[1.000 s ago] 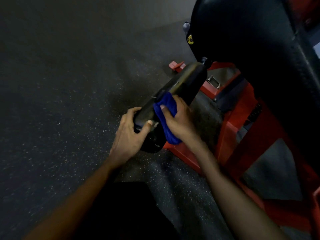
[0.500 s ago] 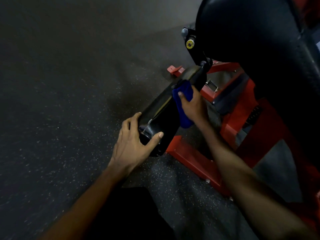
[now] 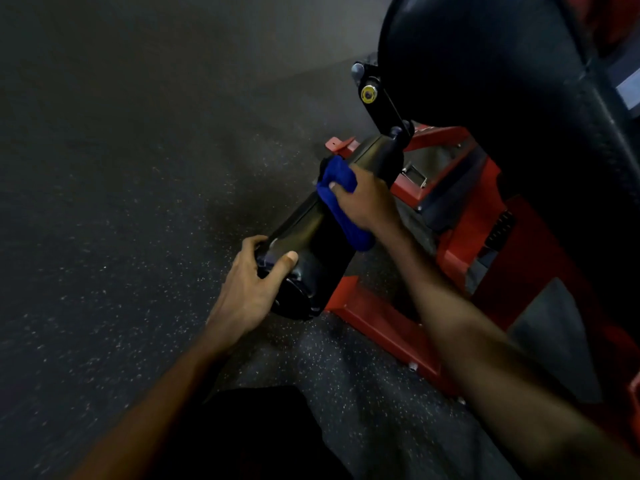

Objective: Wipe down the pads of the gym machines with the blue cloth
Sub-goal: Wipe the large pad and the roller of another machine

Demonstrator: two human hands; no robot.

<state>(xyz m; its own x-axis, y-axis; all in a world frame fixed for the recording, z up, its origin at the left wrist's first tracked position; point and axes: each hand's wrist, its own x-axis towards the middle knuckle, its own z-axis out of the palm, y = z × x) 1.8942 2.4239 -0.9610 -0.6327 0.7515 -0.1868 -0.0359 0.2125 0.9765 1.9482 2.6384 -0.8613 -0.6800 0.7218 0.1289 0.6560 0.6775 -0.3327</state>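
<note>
A red frame (image 3: pixel 377 327) of steel bars stands on a dark rubber floor (image 3: pixel 121 237) flecked with pale specks; the floor spreads out to the left of the frame and shows again between its bars. A small bolt head (image 3: pixel 412 367) sits at the frame's near lower edge. Above the frame's far end, a black bracket (image 3: pixel 384 105) slants down toward it, carrying a yellow cap (image 3: pixel 368 94) near its top. A metal latch (image 3: pixel 414 174) lies on the frame's upper bar. A black ribbed block (image 3: pixel 500 226) is set against the frame's right-hand upright. Below and left of the frame, dark clothing (image 3: pixel 249 434) fills the bottom edge of the view.
</note>
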